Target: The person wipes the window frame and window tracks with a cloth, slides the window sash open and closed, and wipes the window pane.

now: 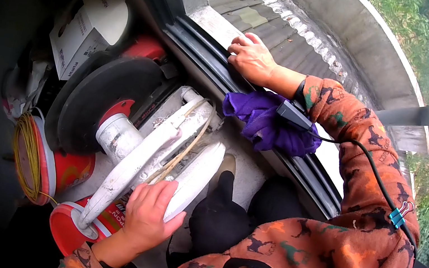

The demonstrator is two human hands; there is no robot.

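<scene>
The left hand (147, 218) lies half-curled at the white panel (200, 176), beside the white bar (129, 169); its grip cannot be told. A purple cloth (259, 120) sits bundled on the window frame (201, 48). Farther out, the right hand (254, 61) rests there, fingers bent, hold unclear. Step: apparently bracing; movement calls for firm support.
</scene>
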